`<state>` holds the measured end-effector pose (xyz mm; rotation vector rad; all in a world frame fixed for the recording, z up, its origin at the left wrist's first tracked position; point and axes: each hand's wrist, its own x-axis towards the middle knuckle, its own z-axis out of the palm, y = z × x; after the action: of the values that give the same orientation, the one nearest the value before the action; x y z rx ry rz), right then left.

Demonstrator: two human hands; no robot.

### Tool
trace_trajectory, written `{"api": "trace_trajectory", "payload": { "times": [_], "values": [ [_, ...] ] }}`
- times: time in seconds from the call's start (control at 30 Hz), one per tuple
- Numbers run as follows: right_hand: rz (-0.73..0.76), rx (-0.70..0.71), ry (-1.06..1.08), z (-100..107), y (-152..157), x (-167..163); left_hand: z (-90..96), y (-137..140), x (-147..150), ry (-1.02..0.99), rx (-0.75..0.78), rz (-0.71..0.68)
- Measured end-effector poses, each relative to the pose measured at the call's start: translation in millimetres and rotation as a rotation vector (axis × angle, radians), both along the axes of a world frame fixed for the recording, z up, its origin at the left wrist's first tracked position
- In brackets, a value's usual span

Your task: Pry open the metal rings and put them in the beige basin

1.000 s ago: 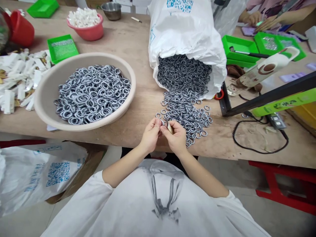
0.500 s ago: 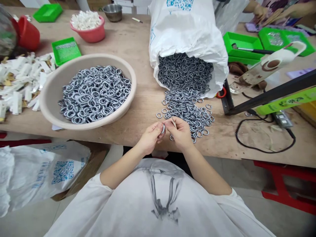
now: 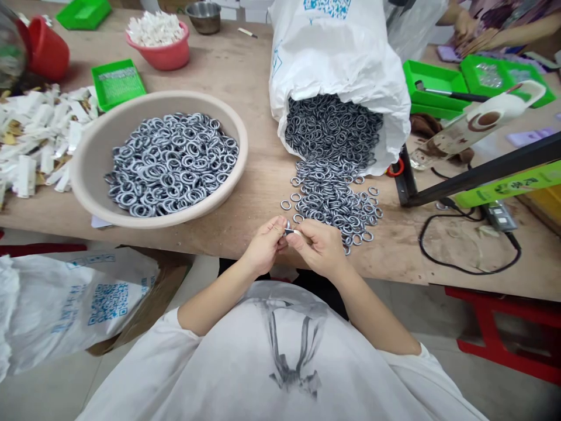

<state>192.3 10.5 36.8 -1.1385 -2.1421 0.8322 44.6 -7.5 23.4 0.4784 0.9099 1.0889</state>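
Observation:
My left hand [image 3: 265, 244] pinches a grey ring [image 3: 287, 224] between thumb and fingers, just over the table's front edge. Close beside it, my right hand [image 3: 321, 247] is closed around a small thin tool [image 3: 290, 231], whose dark, narrow end reaches to the ring. Most of this tool is hidden in the fingers, so its kind is unclear. Behind my hands lies a pile of loose grey rings [image 3: 335, 190], spilling from a white sack [image 3: 337, 52]. To the left stands a wide beige basin [image 3: 83, 196] with many similar rings in it.
White plastic pieces [image 3: 48, 134] are heaped at the left, near a green tray [image 3: 97, 93] and a red bowl [image 3: 164, 57]. A black metal frame [image 3: 482, 172], a cable [image 3: 423, 234] and a tumbler [image 3: 464, 126] occupy the right. Another person's hands [image 3: 475, 38] are at the far right.
My right hand has turned and lowered slightly, bringing the tool's dark end against the ring. My left hand still holds the ring. The view has shifted slightly.

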Motion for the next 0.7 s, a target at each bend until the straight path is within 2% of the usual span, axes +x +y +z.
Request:
{"api": "trace_trajectory", "payload": {
  "times": [0.1,0.17,0.23,0.27,0.4,0.5,0.6,0.63,0.7],
  "values": [
    [-0.034,-0.07,-0.021,-4.0,10.2,3.1,-1.0,-3.8,-2.7,-0.004,0.046,-0.044],
    [-0.154,-0.14,-0.076,-9.9,26.1,5.4,-1.9,-7.1,-5.2,-0.018,0.097,-0.121],
    [-0.292,-0.168,-0.217,-16.7,45.9,3.9,-3.7,-9.5,-9.1,-0.025,0.12,-0.159],
    [-0.308,-0.149,-0.322,-19.7,55.3,0.9,-5.2,-9.9,-11.8,-0.011,0.116,-0.145],
    [-0.167,-0.058,-0.695,-27.6,78.6,-22.7,-12.6,-6.3,-27.3,0.116,0.075,-0.017],
    [-0.116,-0.058,-0.805,-28.6,82.8,-35.3,-15.7,-1.0,-39.9,0.162,0.055,0.037],
    [-0.151,-0.1,-0.665,-25.6,79.7,-32.1,-16.2,4.0,-45.0,0.152,-0.006,0.095],
    [-0.151,-0.158,-0.527,-23.9,76.0,-28.9,-16.0,5.4,-43.7,0.14,-0.03,0.111],
    [-0.098,-0.34,-0.121,-20.5,63.1,-23.2,-15.4,7.6,-35.9,0.118,-0.055,0.124]
  ]
}}
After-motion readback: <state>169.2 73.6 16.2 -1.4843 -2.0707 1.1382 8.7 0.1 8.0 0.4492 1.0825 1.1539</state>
